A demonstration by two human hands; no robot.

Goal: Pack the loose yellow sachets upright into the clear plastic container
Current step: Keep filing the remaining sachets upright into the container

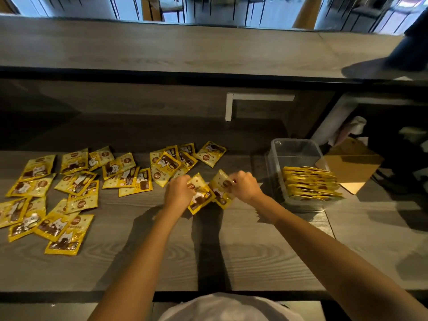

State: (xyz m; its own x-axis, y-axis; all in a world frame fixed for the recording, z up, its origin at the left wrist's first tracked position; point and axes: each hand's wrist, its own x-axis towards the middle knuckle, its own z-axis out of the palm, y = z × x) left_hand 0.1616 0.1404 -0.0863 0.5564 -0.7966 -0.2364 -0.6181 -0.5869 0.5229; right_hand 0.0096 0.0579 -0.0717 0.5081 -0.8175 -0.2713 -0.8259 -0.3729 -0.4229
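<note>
Head view: left hand (179,193) and right hand (243,185) each pinch a yellow sachet (200,193) mid-counter (231,251); light, floppy, probably slick foil, best pinched by edges. Container (295,154) sits toward the right edge.

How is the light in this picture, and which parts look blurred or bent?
Head view: dim overall; bright light falls on the cardboard sheet; the forearms cast hard shadows on the wooden counter; glare on the loose yellow sachets; the wide lens bends the counter edges; the window area at the top is blurred.
</note>
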